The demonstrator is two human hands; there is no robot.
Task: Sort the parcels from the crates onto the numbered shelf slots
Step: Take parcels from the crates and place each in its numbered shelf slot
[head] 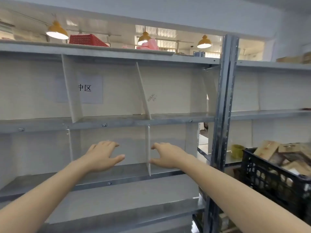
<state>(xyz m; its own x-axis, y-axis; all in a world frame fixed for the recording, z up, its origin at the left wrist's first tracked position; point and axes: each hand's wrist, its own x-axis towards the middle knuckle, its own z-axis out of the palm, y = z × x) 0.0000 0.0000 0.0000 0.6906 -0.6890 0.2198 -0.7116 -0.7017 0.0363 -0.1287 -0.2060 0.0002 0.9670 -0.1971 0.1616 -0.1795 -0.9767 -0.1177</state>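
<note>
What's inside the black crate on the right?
Brown parcels piled above the crate rim. How many lie deeper is hidden by its wall and the picture's edge.

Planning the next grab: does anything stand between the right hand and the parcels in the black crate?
The shelf's grey upright stands between the right hand and the crate; the parcels lie uncovered, so reaching round its front looks clear.

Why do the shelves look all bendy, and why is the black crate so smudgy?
Head view: the wide-angle lens bows the shelf edges and leans the upright post; head view: the black crate and its parcels at the right edge are smeared, probably motion blur; head view: the lamps glare washed-out white.
</note>
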